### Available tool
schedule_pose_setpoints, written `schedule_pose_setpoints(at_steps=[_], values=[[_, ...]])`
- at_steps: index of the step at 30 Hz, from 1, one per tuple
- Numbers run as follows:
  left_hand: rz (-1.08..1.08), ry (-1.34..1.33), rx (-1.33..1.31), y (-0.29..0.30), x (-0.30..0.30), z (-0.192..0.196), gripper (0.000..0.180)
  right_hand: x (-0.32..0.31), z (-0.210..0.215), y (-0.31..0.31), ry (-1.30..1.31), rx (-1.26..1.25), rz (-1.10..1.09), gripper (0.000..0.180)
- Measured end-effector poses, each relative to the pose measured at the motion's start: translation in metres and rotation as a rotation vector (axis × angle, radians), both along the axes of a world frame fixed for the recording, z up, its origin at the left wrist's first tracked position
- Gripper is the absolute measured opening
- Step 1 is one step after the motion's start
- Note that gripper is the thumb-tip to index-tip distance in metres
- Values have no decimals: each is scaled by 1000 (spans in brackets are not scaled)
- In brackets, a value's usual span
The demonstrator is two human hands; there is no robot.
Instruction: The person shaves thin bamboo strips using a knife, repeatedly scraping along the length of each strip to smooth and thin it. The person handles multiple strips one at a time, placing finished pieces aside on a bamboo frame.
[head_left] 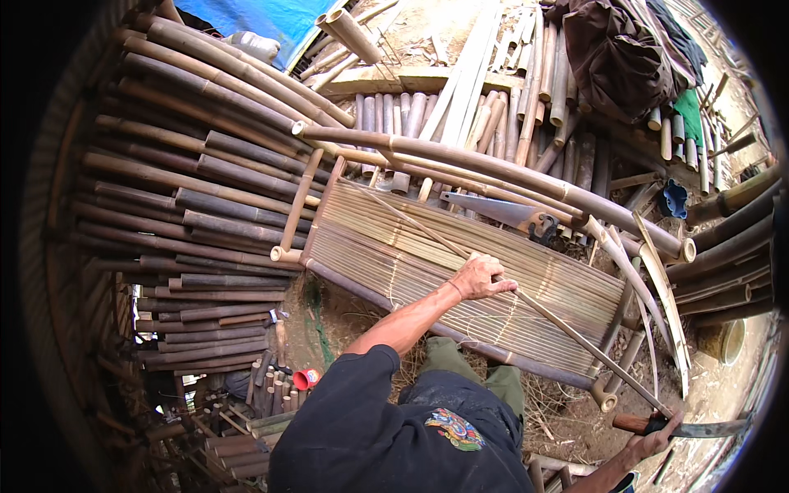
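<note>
My left hand (483, 278) is closed around a long, thin bamboo strip (567, 327), which slants over a slatted bamboo bench seat (460, 283). At the lower right my right hand (656, 440) grips a machete (707, 430) near where its wooden handle (631, 423) meets the blade. The strip's near end reaches this hand, and I cannot tell whether its fingers hold it too. A handsaw (497, 211) with a wooden grip lies along the bench's far side, below the thick bamboo rail (493, 174).
Many dark bamboo poles (205, 172) are stacked at the left. Behind the bench are cut bamboo lengths (551, 74), a dark cloth bundle (620, 62) and a blue tarp (263, 20). A red cup (306, 379) sits at the lower left; a bucket (723, 341) stands at the right.
</note>
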State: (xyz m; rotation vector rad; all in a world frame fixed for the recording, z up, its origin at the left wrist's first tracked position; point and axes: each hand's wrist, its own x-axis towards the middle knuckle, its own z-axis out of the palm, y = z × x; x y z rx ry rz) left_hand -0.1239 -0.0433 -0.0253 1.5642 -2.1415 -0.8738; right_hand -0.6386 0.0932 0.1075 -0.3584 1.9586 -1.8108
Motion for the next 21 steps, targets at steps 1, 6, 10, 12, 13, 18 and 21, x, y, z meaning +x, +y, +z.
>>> schedule_pose_setpoints(at_steps=[1,6,10,12,13,18,21], values=[[-2,3,8,0,1,2,62,3,1,-1,8,9,-13,33],[17,-49,-48,-4,6,7,63,0,-5,-1,-23,11,80,33],[-8,-185,-48,-10,13,7,63,12,-6,-9,-83,81,111,35],[-52,-196,-108,-16,15,24,62,15,-2,-10,-86,120,111,36],[-52,-135,-125,-15,17,17,60,18,-4,-11,-92,106,130,36],[-69,-160,-85,-36,34,-27,55,48,-13,-28,-51,115,30,46],[-107,-303,-62,-59,9,-75,56,61,-31,-35,179,112,24,64]])
